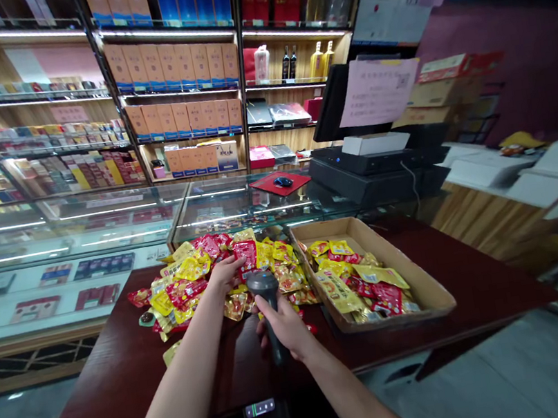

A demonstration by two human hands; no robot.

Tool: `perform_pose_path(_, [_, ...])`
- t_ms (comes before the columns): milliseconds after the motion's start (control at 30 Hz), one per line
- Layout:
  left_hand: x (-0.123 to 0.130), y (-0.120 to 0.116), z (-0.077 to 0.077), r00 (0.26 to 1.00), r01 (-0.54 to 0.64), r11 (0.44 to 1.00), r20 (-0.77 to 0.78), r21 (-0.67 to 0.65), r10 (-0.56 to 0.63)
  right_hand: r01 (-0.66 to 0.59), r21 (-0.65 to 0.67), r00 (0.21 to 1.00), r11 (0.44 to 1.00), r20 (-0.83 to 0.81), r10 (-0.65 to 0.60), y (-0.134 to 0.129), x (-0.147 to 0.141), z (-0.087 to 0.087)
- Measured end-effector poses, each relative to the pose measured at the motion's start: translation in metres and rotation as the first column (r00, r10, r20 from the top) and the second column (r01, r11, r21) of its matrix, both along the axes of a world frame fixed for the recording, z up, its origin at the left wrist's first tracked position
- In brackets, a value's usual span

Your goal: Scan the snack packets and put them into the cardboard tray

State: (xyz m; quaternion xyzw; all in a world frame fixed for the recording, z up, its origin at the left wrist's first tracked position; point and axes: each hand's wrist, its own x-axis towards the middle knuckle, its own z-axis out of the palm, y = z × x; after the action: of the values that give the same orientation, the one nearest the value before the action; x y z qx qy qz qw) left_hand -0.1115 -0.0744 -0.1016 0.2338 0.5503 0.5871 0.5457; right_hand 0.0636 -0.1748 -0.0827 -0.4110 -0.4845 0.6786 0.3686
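My right hand (289, 326) is wrapped round the handle of a dark barcode scanner (263, 282), its head tilted toward the packets. Just left of it, my left hand (226, 274) grips a red snack packet (247, 254) by its edge, with the printed side facing me. Under and around both hands spreads a pile of red and yellow snack packets (186, 289). To the right stands an open cardboard box (429, 284) holding several more packets, among them a yellow one (337, 291). My right hand's fingertips are partly hidden behind the scanner.
The pile and box rest on a dark red table (126, 378). Behind it, a glass counter (226, 206) carries a mouse (283, 182) on a red pad and a monitor (334, 103) with paper attached. Shelves of boxes (178, 63) line the wall. A lit phone (259, 409) shows below the table edge.
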Motion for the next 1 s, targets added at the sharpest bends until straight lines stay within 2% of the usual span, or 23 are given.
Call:
perform_pose_path(167, [-0.002, -0.002, -0.001, 1.0, -0.02, 0.998, -0.006, -0.061, 0.019, -0.022, 0.024, 1.0, 0.999, 0.004, 0.021, -0.005, -0.003, 0.005])
perform_pose_path(700, [-0.004, -0.002, 0.001, 0.999, -0.034, 0.998, 0.013, -0.055, 0.035, -0.023, 0.055, 1.0, 0.998, -0.011, 0.024, -0.008, -0.001, 0.013])
perform_pose_path(900, [-0.001, -0.003, 0.004, 0.999, 0.033, 0.999, -0.042, -0.028, -0.034, -0.027, 0.042, 0.999, 0.999, -0.018, 0.028, -0.009, 0.002, 0.017])
perform_pose_path(1000, [0.001, -0.004, 0.006, 1.0, 0.021, 0.999, -0.01, -0.037, -0.021, -0.027, 0.044, 0.999, 0.999, -0.025, 0.028, -0.01, 0.003, 0.017])
